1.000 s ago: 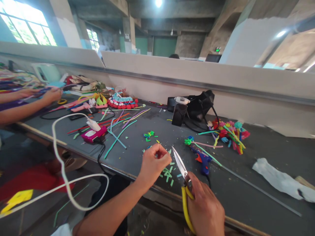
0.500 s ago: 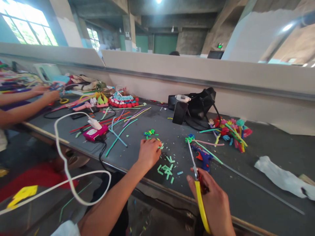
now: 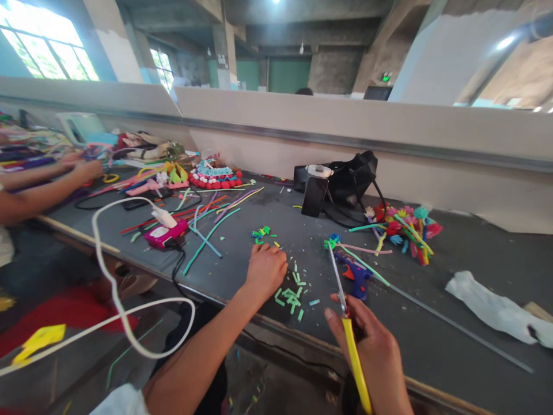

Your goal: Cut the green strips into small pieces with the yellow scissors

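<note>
My right hand (image 3: 372,351) holds a pair of scissors (image 3: 346,305) by the yellow handles, blades together and pointing away from me. Their tips lie in front of a small green and blue flower-like piece (image 3: 332,241) on the table. Beyond the blades rests a blue glue gun (image 3: 356,275) with an orange trigger. My left hand (image 3: 266,269) is on the tabletop, fingers curled down and close together; whatever is under the fingertips is hidden. Just past it sits a little cluster of green, blue and yellow bits (image 3: 261,233). Short green cut pieces (image 3: 290,298) lie scattered between my hands.
Colourful fuzzy stems (image 3: 211,242) and a pink power box (image 3: 166,234) with a white cable lie to the left. A black bag (image 3: 352,180) and phone (image 3: 314,196) stand at the back. Bright flowers (image 3: 404,230) lie right. Another person's hands (image 3: 86,169) work far left.
My left hand has turned and shifted slightly, its fingers now lower on the table; a green piece beside its fingers earlier no longer shows there. The right hand and scissors stay nearly still.
</note>
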The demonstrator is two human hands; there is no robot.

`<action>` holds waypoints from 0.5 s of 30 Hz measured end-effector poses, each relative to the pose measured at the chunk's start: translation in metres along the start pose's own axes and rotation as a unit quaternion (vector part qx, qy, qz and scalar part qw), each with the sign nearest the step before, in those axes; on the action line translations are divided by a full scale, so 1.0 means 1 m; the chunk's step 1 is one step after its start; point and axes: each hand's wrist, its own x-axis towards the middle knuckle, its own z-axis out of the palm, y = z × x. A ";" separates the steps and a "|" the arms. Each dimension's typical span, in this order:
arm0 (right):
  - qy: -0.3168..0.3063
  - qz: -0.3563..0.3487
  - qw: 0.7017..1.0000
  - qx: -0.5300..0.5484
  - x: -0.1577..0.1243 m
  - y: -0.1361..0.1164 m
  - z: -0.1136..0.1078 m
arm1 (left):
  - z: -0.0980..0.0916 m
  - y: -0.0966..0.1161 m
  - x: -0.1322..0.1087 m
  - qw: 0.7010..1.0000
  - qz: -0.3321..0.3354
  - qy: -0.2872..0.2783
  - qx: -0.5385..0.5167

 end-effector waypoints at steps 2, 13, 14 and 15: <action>-0.009 0.001 1.000 0.006 0.000 -0.001 -0.001 | -0.001 -0.004 0.001 0.999 -0.028 0.013 -0.008; -0.023 0.007 0.999 0.035 0.001 -0.008 -0.001 | 0.009 0.003 0.002 0.995 0.078 -0.044 -0.038; -0.023 0.011 0.999 0.035 0.001 -0.007 -0.001 | 0.007 0.002 0.003 0.998 0.058 -0.028 -0.024; -0.024 0.015 0.999 0.034 0.000 -0.007 -0.002 | 0.005 0.000 0.003 0.999 0.037 -0.011 -0.011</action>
